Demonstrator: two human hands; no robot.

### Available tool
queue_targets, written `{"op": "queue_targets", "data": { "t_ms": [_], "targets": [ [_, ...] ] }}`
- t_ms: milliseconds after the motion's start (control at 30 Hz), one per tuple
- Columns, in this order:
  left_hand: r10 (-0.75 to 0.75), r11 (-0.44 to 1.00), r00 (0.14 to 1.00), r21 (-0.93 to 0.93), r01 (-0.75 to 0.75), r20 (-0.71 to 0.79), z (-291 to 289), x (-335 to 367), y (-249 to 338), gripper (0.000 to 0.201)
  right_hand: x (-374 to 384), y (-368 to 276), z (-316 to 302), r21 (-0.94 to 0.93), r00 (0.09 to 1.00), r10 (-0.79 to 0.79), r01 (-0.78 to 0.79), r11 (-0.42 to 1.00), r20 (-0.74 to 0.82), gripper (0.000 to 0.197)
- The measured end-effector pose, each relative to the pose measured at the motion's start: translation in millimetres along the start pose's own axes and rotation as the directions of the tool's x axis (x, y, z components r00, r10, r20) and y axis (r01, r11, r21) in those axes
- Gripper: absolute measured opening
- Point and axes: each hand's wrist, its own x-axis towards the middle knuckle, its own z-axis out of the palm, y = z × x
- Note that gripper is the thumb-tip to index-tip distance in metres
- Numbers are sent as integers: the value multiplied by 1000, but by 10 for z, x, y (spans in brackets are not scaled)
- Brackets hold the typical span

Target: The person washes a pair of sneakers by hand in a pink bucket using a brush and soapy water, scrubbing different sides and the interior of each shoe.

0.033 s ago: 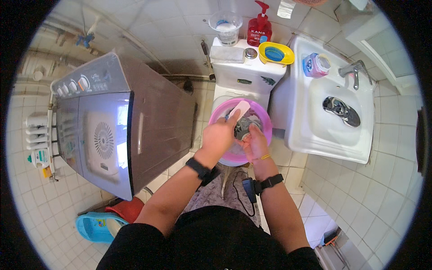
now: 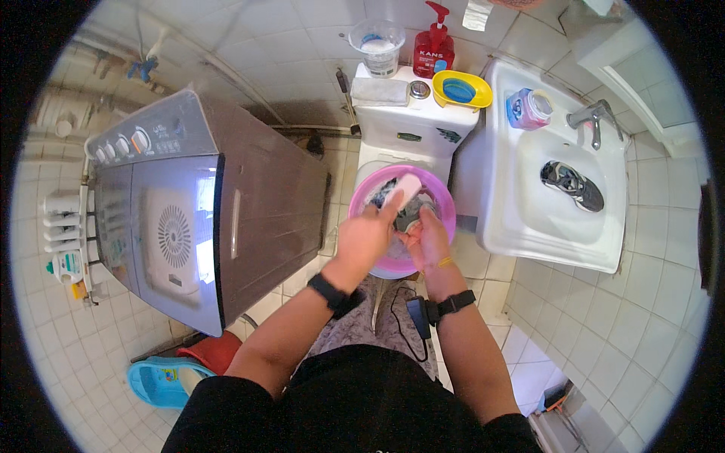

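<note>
A pink basin [image 2: 447,198] stands on the closed-in toilet seat area in front of me, with soapy water in it. My left hand [image 2: 364,240] is closed round a pale pink scrub brush [image 2: 408,189], which lies over a grey and black shoe [image 2: 408,216] in the basin. Closed on the near right side of that shoe is my right hand [image 2: 427,240]. Both hands hide part of the shoe, and the bristles are out of sight. A second black, grey and white shoe [image 2: 574,186] rests in the white sink [image 2: 521,226] to the right.
A washing machine [image 2: 264,204] stands at left. On the toilet tank [image 2: 385,121] are a clear tub [image 2: 379,57], a red pump bottle [image 2: 434,51], a yellow dish [image 2: 483,92] and a folded cloth [image 2: 377,91]. A pink and blue jar [image 2: 525,110] sits by the faucet [image 2: 593,117]. Blue basin [image 2: 155,385] lower left.
The brush and my left hand have shifted slightly, the brush down and to the right over the shoe. My right hand stays on the shoe in nearly the same place.
</note>
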Motion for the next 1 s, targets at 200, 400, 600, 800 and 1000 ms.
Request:
{"op": "queue_targets", "data": {
  "t_ms": [200,400,600,800,1000],
  "targets": [
    [68,998,997,-15,-68,36,-127,-199,125,64,-196,-63,390,197,999,32,-23,980,-44,32],
    [171,985,985,-37,-170,25,-107,-382,118,67,9,-163,81,295,1000,-15,17,955,-9,38],
    [168,985,986,-38,-168,14,-28,-163,222,68,-47,-150,183,247,997,-67,77,966,-50,49],
    [164,978,986,-126,-165,-19,-105,-423,3,68,-141,-408,244,329,991,-132,118,937,19,32],
    [107,972,994,-205,-111,-31,-16,-205,60,70,-128,-319,182,246,998,-68,63,967,10,19]
  ]
}}
